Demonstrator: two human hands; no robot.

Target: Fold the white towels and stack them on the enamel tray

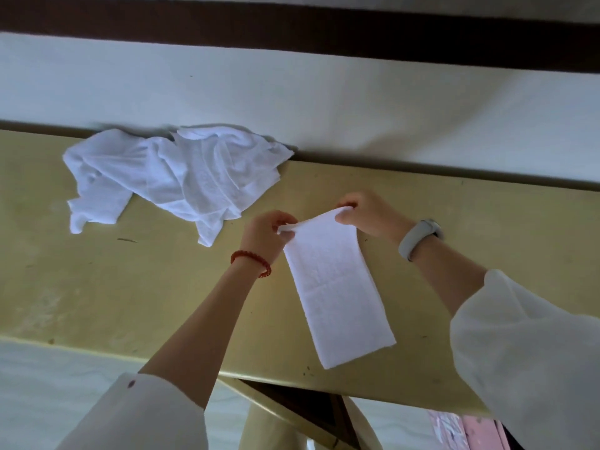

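A long folded white towel [337, 293] lies lengthwise on the yellow table [130, 287], its near end close to the front edge. My left hand [268, 235] pinches the towel's far left corner. My right hand [367, 216] pinches the far right corner, and the far end is lifted slightly off the table. A heap of several crumpled white towels [172, 180] lies at the table's far left, against the back edge. No enamel tray is in view.
A pale wall [292, 92] with a dark band runs behind the table. Below the front edge show the table's frame [292, 407], a light floor and something pink [467, 430] at the lower right.
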